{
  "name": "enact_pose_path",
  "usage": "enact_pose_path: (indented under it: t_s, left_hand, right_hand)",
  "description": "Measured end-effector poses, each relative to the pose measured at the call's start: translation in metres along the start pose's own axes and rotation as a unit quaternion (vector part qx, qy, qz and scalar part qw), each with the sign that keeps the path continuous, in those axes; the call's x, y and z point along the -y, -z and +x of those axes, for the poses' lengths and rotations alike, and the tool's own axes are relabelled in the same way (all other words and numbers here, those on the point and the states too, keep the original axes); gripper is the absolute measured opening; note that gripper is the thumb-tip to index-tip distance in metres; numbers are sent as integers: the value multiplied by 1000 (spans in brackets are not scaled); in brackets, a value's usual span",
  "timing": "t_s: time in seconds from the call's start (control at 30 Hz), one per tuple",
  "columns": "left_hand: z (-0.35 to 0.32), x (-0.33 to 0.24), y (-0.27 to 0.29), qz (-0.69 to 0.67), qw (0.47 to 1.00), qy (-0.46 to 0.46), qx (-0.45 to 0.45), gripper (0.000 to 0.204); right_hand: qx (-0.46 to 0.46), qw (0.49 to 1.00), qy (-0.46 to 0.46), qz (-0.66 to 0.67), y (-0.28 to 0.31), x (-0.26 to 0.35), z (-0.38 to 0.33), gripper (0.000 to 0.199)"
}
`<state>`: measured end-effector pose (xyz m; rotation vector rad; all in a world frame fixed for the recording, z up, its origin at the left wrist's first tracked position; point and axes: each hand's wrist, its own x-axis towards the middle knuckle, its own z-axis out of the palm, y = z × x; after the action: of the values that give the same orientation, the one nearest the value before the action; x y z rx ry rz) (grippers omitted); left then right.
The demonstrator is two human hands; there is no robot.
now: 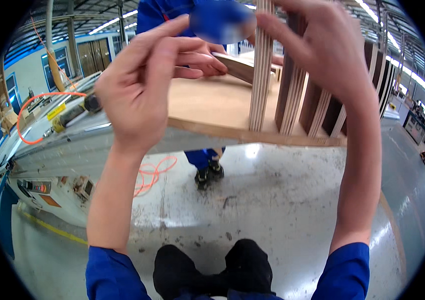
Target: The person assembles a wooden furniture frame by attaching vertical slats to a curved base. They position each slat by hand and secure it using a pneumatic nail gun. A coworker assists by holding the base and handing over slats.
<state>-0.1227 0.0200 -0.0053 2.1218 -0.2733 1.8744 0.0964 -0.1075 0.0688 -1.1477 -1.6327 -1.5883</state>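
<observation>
My left hand (140,85) is raised over the left part of a light wooden panel (197,105), fingers stretched out and nothing visible in them. My right hand (330,50) is up by the tops of several upright plywood boards, its fingers spread and slightly blurred. Its thumb overlaps the nearest upright plywood board (261,85), though firm contact cannot be made out. Behind it stands a dark-faced plywood board (292,100). A co-worker's hand (210,62) is at the end of a slanting wooden strip (240,69), partly hidden by my left fingers.
Across the panel stands a person in blue (160,10). At left, a power tool (70,115) with an orange hose (25,112) lies on a metal machine bed (72,155). More orange hose (147,180) coils on the floor. A yellow line (55,227) crosses the floor.
</observation>
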Motion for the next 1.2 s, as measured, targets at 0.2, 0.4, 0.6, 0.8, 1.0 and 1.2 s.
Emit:
enact_pose_path:
  t_s: [0.2, 0.4, 0.6, 0.8, 1.0, 1.2]
  left_hand:
    - [-15, 19, 4, -1, 991, 67, 120, 49]
    - [10, 12, -23, 36, 941, 122, 314, 80]
    - [14, 27, -29, -25, 885, 192, 424, 69]
    - [13, 21, -29, -36, 864, 256, 431, 62]
    - [11, 23, -28, -94, 874, 248, 406, 62]
    - [4, 22, -25, -101, 870, 274, 398, 55]
  right_hand:
    - [1, 1000, -20, 22, 2, 3, 2, 45]
    - [17, 995, -59, 78, 6, 9, 3, 29]
    - [35, 996, -49, 64, 12, 12, 9, 32]
    - [39, 996, -47, 61, 9, 12, 7, 33]
    - [38, 997, -42, 48, 12, 7, 4, 30]
    - [27, 997, -53, 55, 8, 10, 5, 28]
